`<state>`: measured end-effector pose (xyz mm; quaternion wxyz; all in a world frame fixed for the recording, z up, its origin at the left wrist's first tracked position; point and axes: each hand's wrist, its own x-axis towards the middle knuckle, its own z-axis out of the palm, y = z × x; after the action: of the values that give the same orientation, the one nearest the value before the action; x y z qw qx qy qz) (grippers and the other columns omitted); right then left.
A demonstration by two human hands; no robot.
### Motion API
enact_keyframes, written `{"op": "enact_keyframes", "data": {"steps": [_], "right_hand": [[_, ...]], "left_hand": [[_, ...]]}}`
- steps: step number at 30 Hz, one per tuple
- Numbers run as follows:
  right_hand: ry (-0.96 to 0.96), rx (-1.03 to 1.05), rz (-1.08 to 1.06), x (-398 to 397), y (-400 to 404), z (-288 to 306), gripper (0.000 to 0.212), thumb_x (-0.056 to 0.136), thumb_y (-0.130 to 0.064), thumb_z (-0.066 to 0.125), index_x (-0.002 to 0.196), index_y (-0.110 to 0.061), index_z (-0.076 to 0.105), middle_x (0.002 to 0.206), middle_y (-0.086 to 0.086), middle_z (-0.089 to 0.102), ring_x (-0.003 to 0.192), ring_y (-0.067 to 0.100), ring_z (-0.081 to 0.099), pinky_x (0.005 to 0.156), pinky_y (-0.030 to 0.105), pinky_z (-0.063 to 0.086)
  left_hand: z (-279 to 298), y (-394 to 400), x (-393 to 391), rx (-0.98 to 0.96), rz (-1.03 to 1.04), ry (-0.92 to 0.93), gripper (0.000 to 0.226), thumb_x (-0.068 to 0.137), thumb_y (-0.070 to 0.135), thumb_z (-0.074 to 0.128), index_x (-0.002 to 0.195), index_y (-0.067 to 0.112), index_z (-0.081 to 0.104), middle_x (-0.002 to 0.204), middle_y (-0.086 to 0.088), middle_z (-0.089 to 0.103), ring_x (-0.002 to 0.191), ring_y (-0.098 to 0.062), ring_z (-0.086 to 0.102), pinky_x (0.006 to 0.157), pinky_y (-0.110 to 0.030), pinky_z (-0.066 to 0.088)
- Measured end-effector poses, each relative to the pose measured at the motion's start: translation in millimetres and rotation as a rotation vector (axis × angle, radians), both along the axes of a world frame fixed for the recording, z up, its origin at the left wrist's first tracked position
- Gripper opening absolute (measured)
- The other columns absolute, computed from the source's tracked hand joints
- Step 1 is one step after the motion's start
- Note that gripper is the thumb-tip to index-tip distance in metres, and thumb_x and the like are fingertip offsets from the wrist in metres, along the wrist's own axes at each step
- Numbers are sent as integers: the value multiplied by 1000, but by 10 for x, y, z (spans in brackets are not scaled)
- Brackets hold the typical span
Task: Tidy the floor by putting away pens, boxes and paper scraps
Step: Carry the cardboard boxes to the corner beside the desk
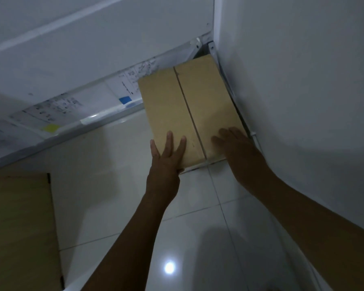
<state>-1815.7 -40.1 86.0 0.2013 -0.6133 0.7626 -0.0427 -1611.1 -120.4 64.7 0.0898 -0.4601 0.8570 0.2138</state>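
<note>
Two cardboard boxes are showing in the head view, and two hands, both mine. One box (189,110) is lying flat on the white tiled floor (198,238), pushed into the corner where the right wall (303,80) is meeting the white panel (72,49) at the back. It is looking plain brown, with a dark seam running along the middle of its top between the two closed flaps, and I am seeing no print on it. My left hand (166,162) is resting on its near left corner, the fingers spread apart and lying flat on the top, while the thumb is touching the near edge. My right hand (233,143) is lying on the near right corner, palm down, the fingers spread a little; neither hand is gripping anything. The second box (19,227) is sitting at the lower left, and the picture edge is cutting it off, so I am seeing only one part of its top. Several papers (51,110) with dark marks are lying along the foot of the back panel, one with a blue patch (124,99) and one with a yellow patch (50,128); the dim light is making their print impossible to read, and I cannot count them surely.
</note>
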Motion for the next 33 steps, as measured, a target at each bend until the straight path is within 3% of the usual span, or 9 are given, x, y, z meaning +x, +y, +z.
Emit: {"op": "enact_keyframes", "data": {"steps": [5, 10, 13, 14, 16, 20, 24, 29, 33], "right_hand": [[2, 58, -6, -58, -41, 39, 51, 101, -6, 38, 150, -19, 38, 163, 5, 24, 151, 27, 18, 119, 45, 21], [36, 146, -139, 124, 113, 265, 57, 96, -14, 48, 150, -28, 35, 160, 1, 26, 148, 27, 22, 119, 46, 23], [-139, 178, -258, 299, 409, 561, 53, 91, -19, 57, 142, -24, 45, 149, 4, 42, 136, 28, 39, 109, 39, 38], [-276, 200, -340, 357, 494, 693, 51, 90, -19, 60, 139, -23, 50, 145, 5, 46, 131, 28, 43, 106, 36, 42], [-506, 202, -468, 454, 604, 983, 44, 88, -16, 63, 131, -23, 58, 134, 7, 53, 119, 23, 51, 93, 26, 43], [-673, 151, -689, 575, 671, 1680, 32, 90, -14, 59, 116, -31, 66, 117, -1, 56, 94, 16, 57, 75, 22, 41], [-844, 129, -901, 650, 679, 2633, 24, 90, -15, 56, 110, -24, 68, 95, -1, 65, 68, 13, 58, 53, 20, 43], [-861, 164, -905, 906, 894, 3822, 22, 89, -17, 54, 104, -25, 68, 89, -1, 67, 76, 18, 62, 66, 33, 51], [-825, 186, -824, 1199, 1330, 4636, 19, 91, -21, 53, 101, -26, 68, 89, -4, 66, 70, 16, 61, 58, 28, 49]], "left_hand": [[-34, -102, -52, 24, -51, -125, 96, 101, 27, 59, 158, 46, -15, 167, 6, -30, 153, -48, -17, 119, -64, 24], [252, -99, -72, 92, -55, -198, 95, 96, 52, 59, 161, 42, -10, 171, -1, -19, 156, -47, -3, 122, -66, 12], [624, 200, -65, -16, 122, -5, 77, 96, 41, 61, 161, 36, 20, 167, -7, 28, 151, -35, 32, 120, -61, 29], [754, 326, -57, -31, 206, 108, 66, 94, 31, 64, 154, 32, 37, 154, -7, 47, 138, -32, 48, 113, -54, 43], [1012, 515, -30, 46, 344, 250, 45, 90, 16, 66, 134, 24, 59, 128, -5, 63, 114, -28, 60, 97, -42, 52], [1625, 701, 37, 414, 503, 346, 26, 93, 12, 63, 116, 23, 69, 109, 2, 70, 93, -14, 66, 79, -28, 55], [2454, 797, 88, 558, 543, 393, 21, 98, 21, 60, 115, 28, 68, 97, 8, 66, 78, -7, 60, 62, -18, 42], [3570, 940, 247, 562, 529, 360, 21, 96, 22, 57, 112, 27, 70, 91, 4, 67, 69, -12, 56, 65, -26, 43], [4452, 1268, 447, 592, 554, 329, 20, 95, 21, 56, 108, 30, 68, 97, 2, 70, 72, -15, 60, 66, -27, 46]]}}
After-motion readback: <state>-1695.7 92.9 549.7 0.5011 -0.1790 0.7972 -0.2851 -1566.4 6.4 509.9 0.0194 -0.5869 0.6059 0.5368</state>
